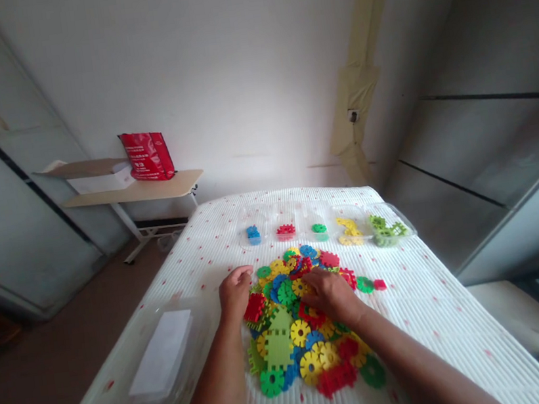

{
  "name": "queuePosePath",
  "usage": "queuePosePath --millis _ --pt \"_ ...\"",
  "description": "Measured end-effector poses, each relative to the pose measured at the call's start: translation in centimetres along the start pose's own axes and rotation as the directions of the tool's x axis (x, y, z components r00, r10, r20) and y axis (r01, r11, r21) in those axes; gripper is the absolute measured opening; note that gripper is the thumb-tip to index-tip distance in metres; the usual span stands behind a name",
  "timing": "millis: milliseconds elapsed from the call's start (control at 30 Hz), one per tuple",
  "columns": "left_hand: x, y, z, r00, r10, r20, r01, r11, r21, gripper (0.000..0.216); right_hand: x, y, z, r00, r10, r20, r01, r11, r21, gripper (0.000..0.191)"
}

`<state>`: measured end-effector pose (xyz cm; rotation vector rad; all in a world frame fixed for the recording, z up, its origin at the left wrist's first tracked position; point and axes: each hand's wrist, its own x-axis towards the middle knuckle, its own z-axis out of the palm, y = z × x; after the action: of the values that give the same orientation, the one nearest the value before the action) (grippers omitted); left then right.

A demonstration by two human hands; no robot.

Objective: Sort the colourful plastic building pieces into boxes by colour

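From the head camera, a pile of toy gears (300, 330) lies in the middle of the white bed (443, 311). The left hand (234, 294) rests flat on the pile's left edge, fingers loose, holding nothing. The right hand (329, 295) lies on the pile; whether it grips a piece cannot be told. Clear boxes (322, 227) with sorted pieces stand behind.

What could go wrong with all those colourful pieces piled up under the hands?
1. The pile of gear-shaped pieces is loose, and both the left hand and the right hand rest in it; a sweep might scatter pieces.
2. A red piece already lies apart, toward the bed's right edge; strays like it could roll off.
3. The clear sorting trays sit close together, so colours might get mixed.
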<state>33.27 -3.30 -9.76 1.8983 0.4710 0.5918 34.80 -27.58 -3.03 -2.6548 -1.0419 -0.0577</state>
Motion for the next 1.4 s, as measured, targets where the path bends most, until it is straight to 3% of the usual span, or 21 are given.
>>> queuePosePath --millis 133,467,567,667,767,900,1000,1200,1400 --pt "-0.3 0.6 0.0 1.0 -0.013 -0.005 0.013 1.0 -0.023 0.023 0.4 -0.4 -0.3 1.0 0.009 0.003 -0.009 1.0 -0.001 0.031" --pt "-0.3 0.6 0.1 1.0 -0.019 0.0 0.019 1.0 -0.001 0.024 2.5 -1.9 -1.2 0.99 -0.089 0.11 0.102 0.987 -0.122 0.025" --pt "-0.3 0.6 0.0 1.0 -0.013 0.003 0.013 1.0 0.024 0.025 2.3 -1.5 -0.9 0.986 -0.153 0.068 0.159 0.984 -0.086 0.028" --pt "-0.3 0.6 -0.1 1.0 -0.011 0.011 0.011 0.999 0.053 0.025 1.4 -0.3 -0.9 0.979 -0.194 -0.054 0.196 0.98 0.024 0.031" --pt "-0.3 0.6 -0.1 1.0 -0.006 0.014 0.006 0.998 0.059 0.026 0.2 1.7 -0.9 0.977 -0.151 -0.152 0.174 0.972 0.156 0.032" --pt "-0.3 0.6 0.0 1.0 -0.004 0.004 0.004 0.999 0.054 0.024 -1.1 4.1 -0.6 0.983 -0.058 -0.177 0.094 0.974 0.206 0.029" --pt "-0.4 0.5 0.0 1.0 -0.01 0.002 0.009 0.998 0.06 0.024 -1.3 4.3 -0.6 0.985 -0.068 -0.161 0.099 0.977 0.188 0.029" --pt "-0.3 0.3 0.1 1.0 -0.001 0.002 0.001 0.999 0.051 0.023 -0.1 2.1 -0.9 0.98 -0.197 -0.033 0.2 0.973 0.112 0.031" --pt "-0.3 0.4 0.1 1.0 -0.007 0.001 0.007 0.999 0.054 0.024 0.5 2.0 -0.4 0.988 -0.152 -0.01 0.153 0.985 0.08 0.031"
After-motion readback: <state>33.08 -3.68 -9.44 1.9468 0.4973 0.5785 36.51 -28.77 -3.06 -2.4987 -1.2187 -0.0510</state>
